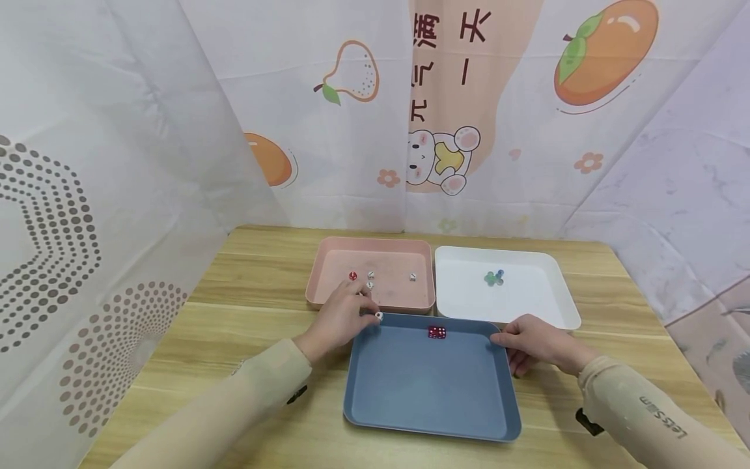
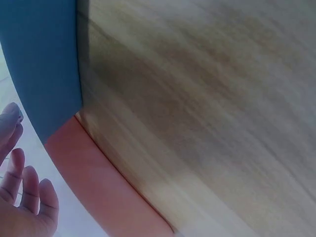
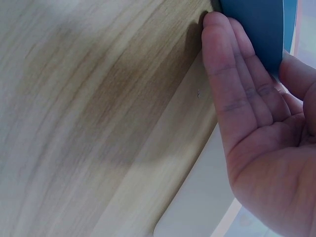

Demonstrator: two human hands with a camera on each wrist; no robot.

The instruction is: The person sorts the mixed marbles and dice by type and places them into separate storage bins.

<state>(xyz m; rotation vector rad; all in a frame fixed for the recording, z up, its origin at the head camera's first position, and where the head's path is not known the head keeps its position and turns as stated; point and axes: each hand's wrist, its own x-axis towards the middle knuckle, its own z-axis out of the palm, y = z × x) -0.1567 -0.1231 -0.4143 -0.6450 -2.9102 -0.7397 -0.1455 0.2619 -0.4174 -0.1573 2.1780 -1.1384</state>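
My left hand [image 1: 342, 318] pinches a small white die [image 1: 379, 316] between thumb and index finger, just above the far left corner of the blue tray [image 1: 433, 391]. In the left wrist view, the other fingers [image 2: 30, 190] are loosely bent. My right hand [image 1: 541, 342] grips the blue tray's right wall near its far corner, thumb over the rim and fingers along the outside, as the right wrist view shows. Translucent red dice [image 1: 436, 332] lie together inside the blue tray by its far wall.
Behind, a pink tray [image 1: 375, 243] holds a red die [image 1: 353, 276] and several white dice [image 1: 413, 277]. Beside it, a white tray [image 1: 545, 286] contains a cluster of small green and blue translucent pieces [image 1: 493, 278]. All trays stand on a wooden table [image 1: 258, 273] before a printed curtain [image 1: 351, 150].
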